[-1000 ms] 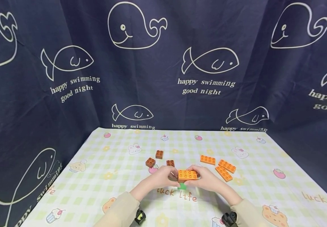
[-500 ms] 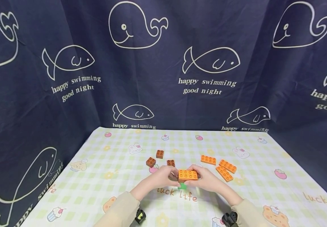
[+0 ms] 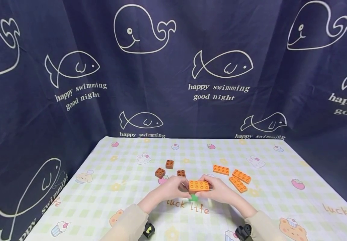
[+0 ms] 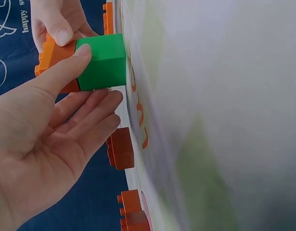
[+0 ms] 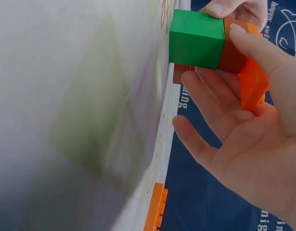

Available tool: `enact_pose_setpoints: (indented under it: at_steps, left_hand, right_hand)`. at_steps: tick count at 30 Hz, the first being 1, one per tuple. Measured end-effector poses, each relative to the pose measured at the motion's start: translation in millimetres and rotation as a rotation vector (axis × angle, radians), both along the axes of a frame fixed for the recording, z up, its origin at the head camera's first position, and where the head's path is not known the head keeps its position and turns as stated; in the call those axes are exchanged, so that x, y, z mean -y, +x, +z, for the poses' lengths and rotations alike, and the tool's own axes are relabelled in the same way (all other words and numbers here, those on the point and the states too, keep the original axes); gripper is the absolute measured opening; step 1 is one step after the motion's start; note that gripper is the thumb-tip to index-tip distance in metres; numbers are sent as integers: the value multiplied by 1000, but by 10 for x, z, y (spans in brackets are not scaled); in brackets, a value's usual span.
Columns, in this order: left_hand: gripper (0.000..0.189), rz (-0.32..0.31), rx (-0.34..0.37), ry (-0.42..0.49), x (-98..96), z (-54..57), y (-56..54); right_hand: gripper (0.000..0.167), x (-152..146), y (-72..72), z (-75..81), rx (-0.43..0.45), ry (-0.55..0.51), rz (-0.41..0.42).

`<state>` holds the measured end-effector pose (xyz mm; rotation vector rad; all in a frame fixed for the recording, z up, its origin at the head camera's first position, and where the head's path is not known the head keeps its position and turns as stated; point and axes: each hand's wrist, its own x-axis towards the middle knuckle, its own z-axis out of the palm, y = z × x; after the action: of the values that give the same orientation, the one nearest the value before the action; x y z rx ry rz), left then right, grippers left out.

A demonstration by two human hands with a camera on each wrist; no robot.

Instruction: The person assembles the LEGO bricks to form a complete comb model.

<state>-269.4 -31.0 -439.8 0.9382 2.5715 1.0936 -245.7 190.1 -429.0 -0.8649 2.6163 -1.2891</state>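
A small stack of toy building blocks stands between the hands: a green block at the bottom on the cloth, a brown block on it, and a flat orange eight-stud brick on top. This orange brick overhangs the brown block toward the right. My left hand pinches the stack, its thumb across the seam between green and brown. From the other side my right hand pinches it too, thumb on the brown block. Fingers hide part of the stack's far side.
Three brown four-stud blocks lie beyond the left hand, one being a brown block. To the right are three flat orange bricks, among them an orange brick. A checked cloth covers the table; a dark curtain hangs behind.
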Motion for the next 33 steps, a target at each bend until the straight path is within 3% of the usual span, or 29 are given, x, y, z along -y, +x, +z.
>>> enact_pose_setpoints:
  at_steps: [10,19,25,33]
  left_hand:
    - [28,13,-62,-57,-14,46,28]
    - [36,48,-88,-99,56,165,29]
    - [32,109,-124,-66,172,220,-20]
    - [27,142,-153,25,258,286,-106]
  right_hand:
    - [31,-11,-8,-15,7,3,-1]
    - [32,-22,-12,-22,-7,23,-8]
    - [31,-10,-6,-11,-14,56,-24]
    - [31,-3,-11,-18,-7,64,-47]
